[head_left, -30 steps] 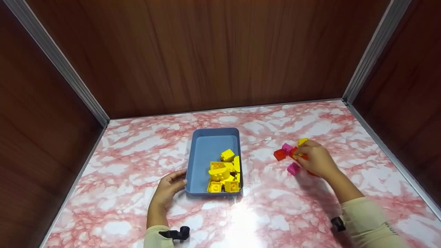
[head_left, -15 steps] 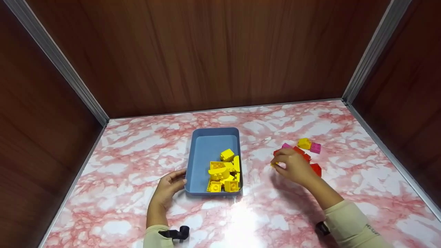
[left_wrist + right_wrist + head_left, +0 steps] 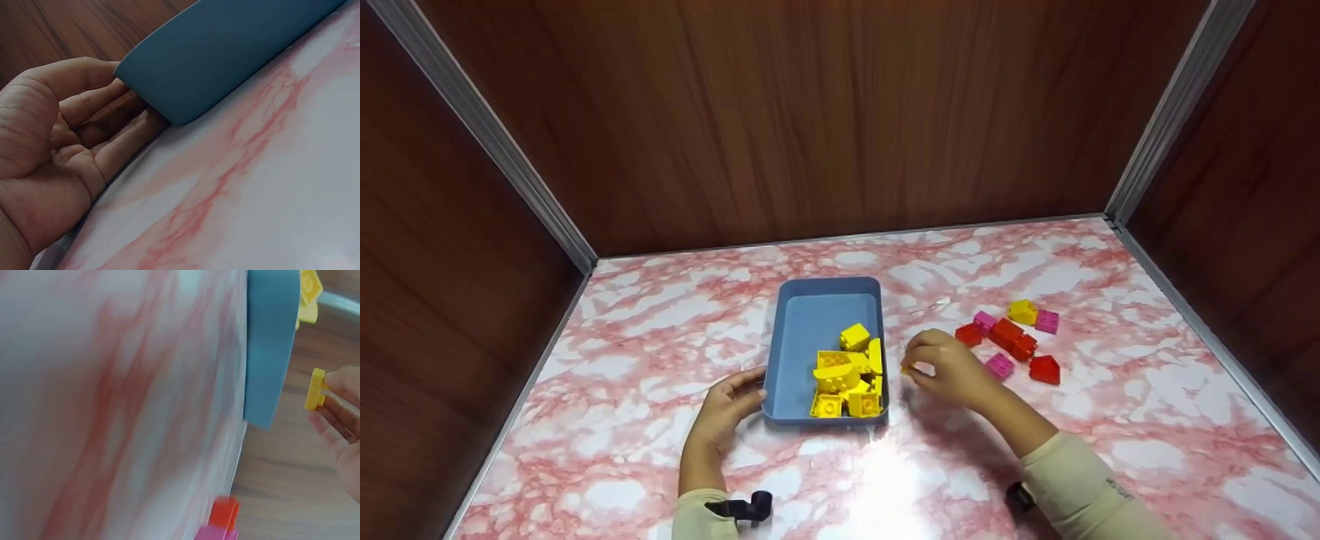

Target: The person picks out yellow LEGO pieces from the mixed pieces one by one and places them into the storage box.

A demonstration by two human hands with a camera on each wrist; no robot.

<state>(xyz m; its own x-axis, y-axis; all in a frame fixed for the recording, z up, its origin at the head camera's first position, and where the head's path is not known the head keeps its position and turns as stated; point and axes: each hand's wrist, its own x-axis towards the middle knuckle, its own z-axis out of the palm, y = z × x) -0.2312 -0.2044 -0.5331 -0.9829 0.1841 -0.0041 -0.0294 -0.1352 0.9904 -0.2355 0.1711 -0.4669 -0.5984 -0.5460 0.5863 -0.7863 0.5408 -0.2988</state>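
Note:
A blue tray (image 3: 795, 352) stands on the table with several yellow toy bricks (image 3: 840, 375) heaped in its near right part. My left hand (image 3: 724, 412) lies against the tray's left outer wall, fingers reaching forward along it. In the left wrist view the thumb tip touches the rim's corner and the other fingertips sit low behind the wall. Between thumb and fingers, my right hand (image 3: 949, 367) pinches a small thin yellow toy brick (image 3: 315, 389) just right of the tray. From the head, that brick is mostly covered by the fingers.
To the right lie red bricks (image 3: 1006, 334), a red pointed block (image 3: 1045, 370), pink bricks (image 3: 1000, 365) and one yellow brick (image 3: 1023, 311). Wood-grain panels (image 3: 840, 120) wall in the marbled red-and-white table (image 3: 660, 322) at the back and sides.
My right hand has moved left from the loose bricks toward the tray, carrying the small yellow brick. The left hand and the tray stay where they were.

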